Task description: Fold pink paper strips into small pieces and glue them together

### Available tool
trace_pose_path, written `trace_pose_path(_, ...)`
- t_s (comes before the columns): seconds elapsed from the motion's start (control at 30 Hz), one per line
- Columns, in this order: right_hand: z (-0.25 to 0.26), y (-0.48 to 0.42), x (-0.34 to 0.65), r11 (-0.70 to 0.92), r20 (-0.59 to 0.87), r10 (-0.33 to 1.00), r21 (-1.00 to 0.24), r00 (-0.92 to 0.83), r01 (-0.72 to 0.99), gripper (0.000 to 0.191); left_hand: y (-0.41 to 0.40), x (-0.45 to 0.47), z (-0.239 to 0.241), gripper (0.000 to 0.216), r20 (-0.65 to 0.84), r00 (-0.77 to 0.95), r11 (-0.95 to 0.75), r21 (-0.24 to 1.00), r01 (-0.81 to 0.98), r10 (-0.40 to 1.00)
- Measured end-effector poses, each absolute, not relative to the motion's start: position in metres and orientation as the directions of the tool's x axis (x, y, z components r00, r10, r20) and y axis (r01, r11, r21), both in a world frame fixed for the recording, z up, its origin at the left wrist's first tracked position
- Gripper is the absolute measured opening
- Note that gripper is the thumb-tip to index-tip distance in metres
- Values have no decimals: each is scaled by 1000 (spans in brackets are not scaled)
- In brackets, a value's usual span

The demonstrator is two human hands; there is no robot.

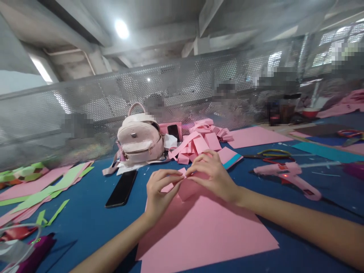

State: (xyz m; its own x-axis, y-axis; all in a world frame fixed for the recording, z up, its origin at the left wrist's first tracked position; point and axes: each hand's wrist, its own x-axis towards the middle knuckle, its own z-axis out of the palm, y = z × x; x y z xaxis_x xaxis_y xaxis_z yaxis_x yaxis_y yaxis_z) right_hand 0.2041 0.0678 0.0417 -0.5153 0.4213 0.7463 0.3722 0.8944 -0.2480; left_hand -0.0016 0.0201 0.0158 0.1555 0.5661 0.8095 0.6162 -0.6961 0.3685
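Observation:
My left hand [160,189] and my right hand [212,172] meet over the middle of the blue table [91,212]. Both pinch a small folded piece of pink paper [187,187], with fingers closed on its top edge. The piece is held just above the far end of a large pink paper sheet [204,231] that lies flat under my forearms.
A black phone [122,188] lies left of my hands. Behind it stands a pink backpack [140,138], beside a heap of pink paper strips [199,144]. A pink glue gun [287,176] and scissors [273,154] lie to the right. Green and pink offcuts [42,187] lie far left. A perforated metal screen [85,110] backs the table.

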Motion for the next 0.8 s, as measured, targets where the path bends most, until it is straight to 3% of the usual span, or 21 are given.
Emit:
trace_pose_path(0.27, 34, 70, 205, 886, 778, 427, -260, -460, 383, 13, 18, 3, 15, 7, 815, 105, -686, 402, 607, 570)
trace_pose_path(0.8, 30, 64, 213, 899, 766, 414, -259, -491, 353, 12, 10, 5, 17, 10, 795, 170, -706, 392, 590, 583)
